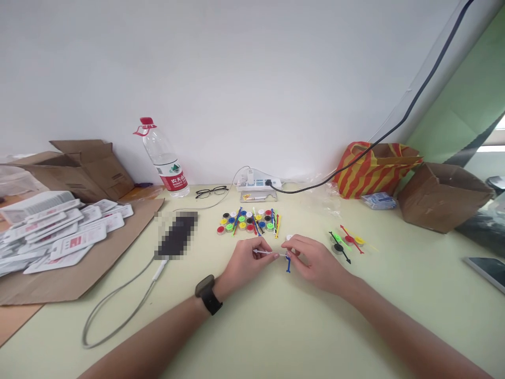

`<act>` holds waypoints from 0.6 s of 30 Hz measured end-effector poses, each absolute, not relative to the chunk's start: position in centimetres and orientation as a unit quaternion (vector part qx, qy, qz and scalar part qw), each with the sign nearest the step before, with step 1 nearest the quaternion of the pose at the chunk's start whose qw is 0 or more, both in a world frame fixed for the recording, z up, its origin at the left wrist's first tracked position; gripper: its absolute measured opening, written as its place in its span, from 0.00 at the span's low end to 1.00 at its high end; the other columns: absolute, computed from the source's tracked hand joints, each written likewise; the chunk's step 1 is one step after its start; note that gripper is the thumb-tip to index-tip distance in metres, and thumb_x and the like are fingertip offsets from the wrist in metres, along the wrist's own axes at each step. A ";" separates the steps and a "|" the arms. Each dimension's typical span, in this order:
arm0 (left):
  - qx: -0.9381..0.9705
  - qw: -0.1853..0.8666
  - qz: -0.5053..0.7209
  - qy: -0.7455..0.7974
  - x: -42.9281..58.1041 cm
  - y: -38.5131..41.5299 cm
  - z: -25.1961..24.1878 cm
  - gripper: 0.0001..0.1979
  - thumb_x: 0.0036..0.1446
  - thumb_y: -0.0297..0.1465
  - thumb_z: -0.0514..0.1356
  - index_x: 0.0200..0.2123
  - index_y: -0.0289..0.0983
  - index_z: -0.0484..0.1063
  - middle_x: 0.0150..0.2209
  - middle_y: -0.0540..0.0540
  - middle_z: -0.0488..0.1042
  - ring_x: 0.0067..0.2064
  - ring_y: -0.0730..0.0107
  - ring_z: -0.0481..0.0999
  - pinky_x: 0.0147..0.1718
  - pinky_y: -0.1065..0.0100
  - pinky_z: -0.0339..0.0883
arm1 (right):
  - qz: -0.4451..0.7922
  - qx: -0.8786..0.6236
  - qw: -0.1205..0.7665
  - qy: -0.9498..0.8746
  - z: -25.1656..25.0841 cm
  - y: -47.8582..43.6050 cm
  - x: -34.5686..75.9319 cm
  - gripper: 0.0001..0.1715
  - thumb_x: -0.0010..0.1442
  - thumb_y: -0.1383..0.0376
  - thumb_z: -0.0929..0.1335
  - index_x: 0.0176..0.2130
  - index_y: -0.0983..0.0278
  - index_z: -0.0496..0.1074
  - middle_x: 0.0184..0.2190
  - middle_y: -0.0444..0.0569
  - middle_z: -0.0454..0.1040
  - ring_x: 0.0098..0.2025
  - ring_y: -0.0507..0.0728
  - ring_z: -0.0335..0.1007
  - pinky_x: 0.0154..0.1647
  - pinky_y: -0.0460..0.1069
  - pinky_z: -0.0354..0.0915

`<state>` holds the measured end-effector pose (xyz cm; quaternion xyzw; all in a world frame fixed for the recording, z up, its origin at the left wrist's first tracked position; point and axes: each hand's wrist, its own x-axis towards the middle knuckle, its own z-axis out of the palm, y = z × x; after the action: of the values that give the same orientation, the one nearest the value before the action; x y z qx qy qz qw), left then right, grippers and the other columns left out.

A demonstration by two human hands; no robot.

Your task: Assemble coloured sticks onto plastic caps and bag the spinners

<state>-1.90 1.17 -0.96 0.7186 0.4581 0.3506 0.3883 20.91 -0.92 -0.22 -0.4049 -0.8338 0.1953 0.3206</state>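
Observation:
Between my hands lies a thin white plastic arrow [263, 252], its pointed end to the left. My left hand [252, 260] is closed, pinching the arrow between thumb and fingers. My right hand [311, 260] is also closed, its fingertips at the arrow's right end. A blue arrow [288, 265] shows just below my right fingertips; whether they touch it I cannot tell. Behind them sits a white round piece [290, 238], partly hidden. Farther back are several coloured round pieces [242, 225] in rows, with loose arrows [275, 222] on and beside them.
Arrows fixed on round pieces [338, 247] lie to the right. Left are a blurred dark device [176, 235] on a cable, white cards [79, 239] on cardboard and a water bottle [168, 166]. Glasses [212, 191], a power strip [258, 180], bags [371, 171] and a phone [487, 271] surround.

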 end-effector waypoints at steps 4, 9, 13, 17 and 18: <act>0.749 0.346 0.337 0.453 -1.9 0.7 -0.8 0.16 0.59 0.44 0.67 0.32 0.36 0.75 0.26 0.51 0.75 0.28 0.73 0.69 0.27 0.71 0.63 | 0.140 -0.398 0.300 -0.855 -0.1 -1.1 20.6 0.11 0.66 0.72 0.65 0.45 0.60 0.73 0.38 0.48 0.75 0.41 0.58 0.71 0.42 0.52 0.64; 0.762 0.319 0.331 0.456 -2.1 0.7 -0.7 0.14 0.61 0.41 0.65 0.32 0.36 0.75 0.27 0.51 0.75 0.27 0.74 0.69 0.27 0.71 0.63 | 0.084 -0.424 0.248 -0.867 -0.2 -1.1 20.9 0.14 0.61 0.76 0.64 0.41 0.61 0.73 0.38 0.48 0.76 0.39 0.58 0.70 0.41 0.51 0.61; 0.769 0.313 0.323 0.454 -2.1 0.6 -0.6 0.11 0.62 0.39 0.64 0.33 0.36 0.75 0.27 0.51 0.75 0.28 0.73 0.71 0.28 0.71 0.64 | 0.045 -0.465 0.194 -0.863 0.3 -0.8 21.9 0.12 0.56 0.76 0.64 0.35 0.61 0.70 0.32 0.45 0.74 0.33 0.55 0.65 0.37 0.50 0.57; 0.773 0.321 0.318 0.445 -2.1 0.4 -0.3 0.10 0.62 0.37 0.63 0.33 0.37 0.75 0.28 0.50 0.76 0.30 0.72 0.73 0.29 0.72 0.66 | 0.006 -0.494 0.118 -0.861 1.1 -0.1 23.7 0.11 0.51 0.77 0.64 0.27 0.62 0.61 0.26 0.43 0.68 0.28 0.54 0.59 0.33 0.50 0.52; 0.774 0.323 0.316 0.444 -2.1 0.4 -0.2 0.10 0.62 0.37 0.63 0.32 0.37 0.75 0.28 0.50 0.75 0.30 0.71 0.73 0.29 0.72 0.66 | -0.009 -0.504 0.108 -0.857 1.2 0.1 24.2 0.12 0.51 0.78 0.64 0.26 0.62 0.60 0.25 0.43 0.68 0.29 0.54 0.60 0.33 0.51 0.52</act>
<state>-2.06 0.39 -0.17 0.7739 0.4438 0.3161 0.3227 24.21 0.10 1.21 -0.5038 -0.8570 -0.0088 0.1083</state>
